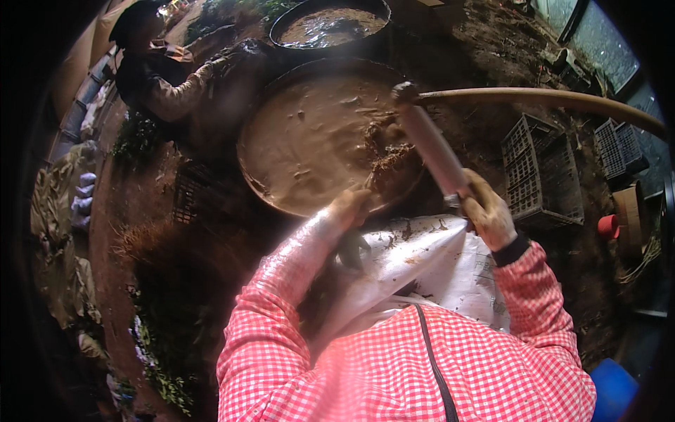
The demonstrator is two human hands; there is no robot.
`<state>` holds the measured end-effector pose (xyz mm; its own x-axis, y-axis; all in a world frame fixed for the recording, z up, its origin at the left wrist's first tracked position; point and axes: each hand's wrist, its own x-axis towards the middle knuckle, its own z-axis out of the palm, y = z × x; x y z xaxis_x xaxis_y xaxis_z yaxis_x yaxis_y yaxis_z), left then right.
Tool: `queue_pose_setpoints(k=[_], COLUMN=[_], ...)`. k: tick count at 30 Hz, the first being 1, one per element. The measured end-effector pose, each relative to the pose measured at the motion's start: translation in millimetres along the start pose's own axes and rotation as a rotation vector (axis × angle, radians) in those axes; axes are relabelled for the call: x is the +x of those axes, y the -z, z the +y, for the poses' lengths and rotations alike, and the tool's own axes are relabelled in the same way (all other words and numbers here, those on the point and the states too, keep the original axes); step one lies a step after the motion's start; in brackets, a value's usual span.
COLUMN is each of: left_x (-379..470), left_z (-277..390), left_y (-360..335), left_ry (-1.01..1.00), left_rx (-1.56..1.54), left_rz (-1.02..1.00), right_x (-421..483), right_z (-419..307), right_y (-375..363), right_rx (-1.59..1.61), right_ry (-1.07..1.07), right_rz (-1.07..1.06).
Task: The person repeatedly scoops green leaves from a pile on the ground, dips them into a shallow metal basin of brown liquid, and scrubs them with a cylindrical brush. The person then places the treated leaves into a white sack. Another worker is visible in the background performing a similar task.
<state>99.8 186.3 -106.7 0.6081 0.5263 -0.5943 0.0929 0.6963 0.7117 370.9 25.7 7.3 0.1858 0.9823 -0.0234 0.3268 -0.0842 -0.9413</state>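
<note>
A wide round tub [258, 198] of muddy brown liquid stands in front of me. My left hand [352, 204] is closed at its near rim, on a bunch of muddy plant roots [387, 163] that hangs over the liquid; green leaves [352, 252] show below the hand. My right hand [488, 211] grips the lower end of a thick pale tube-shaped tool [435, 145], its dark head over the tub's right side. The tool looks blurred. A white woven sack [379, 253], spotted with mud, covers my lap.
A second tub [387, 21] stands behind. Another person [158, 79] is at the upper left. A tan hose [527, 95] runs right from the tool's head. Plastic crates [539, 174], a red container [608, 227] and a blue object [614, 390] are at right. Dark plants [174, 316] lie at left.
</note>
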Motion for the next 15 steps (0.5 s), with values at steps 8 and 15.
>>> queue_pose_setpoints(k=[8, 15], left_x=[-16.2, -27.8], left_z=[1.4, 6.4], left_y=[-3.1, 2.2], left_ry=[-0.095, -0.002], left_rx=[-0.073, 0.020], left_rz=[0.040, 0.000], right_x=[45.6, 61.4], right_z=[33.9, 49.9], right_y=[-111.7, -136.7], right_rx=[0.698, 0.421], right_ry=[-0.409, -0.162], right_rz=[-0.213, -0.325])
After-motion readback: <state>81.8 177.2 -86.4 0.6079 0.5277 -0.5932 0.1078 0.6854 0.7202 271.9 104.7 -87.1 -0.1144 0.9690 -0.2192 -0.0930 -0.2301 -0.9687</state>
